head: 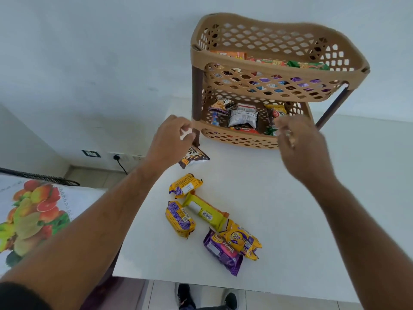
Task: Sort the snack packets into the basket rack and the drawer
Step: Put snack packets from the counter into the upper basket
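A tan two-tier basket rack (245, 61) stands at the back of the white table (301, 215). Both tiers hold snack packets; the lower tier (234, 139) shows a silver packet (243, 116). My left hand (171, 137) hovers at the lower tier's left corner, fingers curled over something pale that I cannot identify. My right hand (297, 146), blurred, hangs at the lower tier's front right rim with loosely curled fingers and nothing visible in them. On the table lie a brown peanut packet (194, 157), two yellow biscuit packets (185, 184) (180, 219), a yellow-green packet (204, 210), a Marie packet (240, 239) and a purple Jim Jam packet (221, 250). No drawer is in view.
A surface covered with a fruit-print cloth (33, 209) sits to the left of the table. A wall socket with a black plug (118, 156) is low on the wall behind. My shoes (185, 296) show below the table's front edge.
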The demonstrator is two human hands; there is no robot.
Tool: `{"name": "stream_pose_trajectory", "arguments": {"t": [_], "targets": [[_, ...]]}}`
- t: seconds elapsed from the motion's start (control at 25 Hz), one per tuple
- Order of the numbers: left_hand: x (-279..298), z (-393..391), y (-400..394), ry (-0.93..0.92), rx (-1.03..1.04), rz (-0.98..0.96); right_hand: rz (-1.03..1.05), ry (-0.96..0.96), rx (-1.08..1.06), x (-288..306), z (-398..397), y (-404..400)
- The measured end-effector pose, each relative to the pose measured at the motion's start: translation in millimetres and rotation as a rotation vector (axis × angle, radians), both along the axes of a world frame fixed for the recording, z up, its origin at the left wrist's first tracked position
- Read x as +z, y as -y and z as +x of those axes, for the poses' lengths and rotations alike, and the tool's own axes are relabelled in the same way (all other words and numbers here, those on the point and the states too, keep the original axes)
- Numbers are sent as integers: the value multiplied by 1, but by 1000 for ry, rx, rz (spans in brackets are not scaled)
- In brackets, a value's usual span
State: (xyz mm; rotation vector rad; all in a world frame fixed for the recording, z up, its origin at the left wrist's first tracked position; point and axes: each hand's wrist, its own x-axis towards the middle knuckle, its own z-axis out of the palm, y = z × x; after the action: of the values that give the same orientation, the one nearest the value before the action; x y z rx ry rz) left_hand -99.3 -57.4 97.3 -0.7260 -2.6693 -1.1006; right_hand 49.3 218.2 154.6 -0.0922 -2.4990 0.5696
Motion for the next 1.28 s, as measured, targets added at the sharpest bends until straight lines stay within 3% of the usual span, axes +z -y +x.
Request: {"name": "stream_pose_trajectory", "arguments": {"t": [0.16,0.28,0.52,1.0,1.28], "targets": [[-54,-4,2,233,79,-222,-82,419,114,-52,24,24],[-74,-4,-10,230,85,-431,-105,705,192,-78,44,32],[-84,-19,-33,215,55,-585,-92,1080,274,-111,75,42],[-97,-36,-35,286,70,-750,58,1086,289,-140,82,56],[-96,-38,-32,130,33,-684,137,978,183,-138,80,54]]}}
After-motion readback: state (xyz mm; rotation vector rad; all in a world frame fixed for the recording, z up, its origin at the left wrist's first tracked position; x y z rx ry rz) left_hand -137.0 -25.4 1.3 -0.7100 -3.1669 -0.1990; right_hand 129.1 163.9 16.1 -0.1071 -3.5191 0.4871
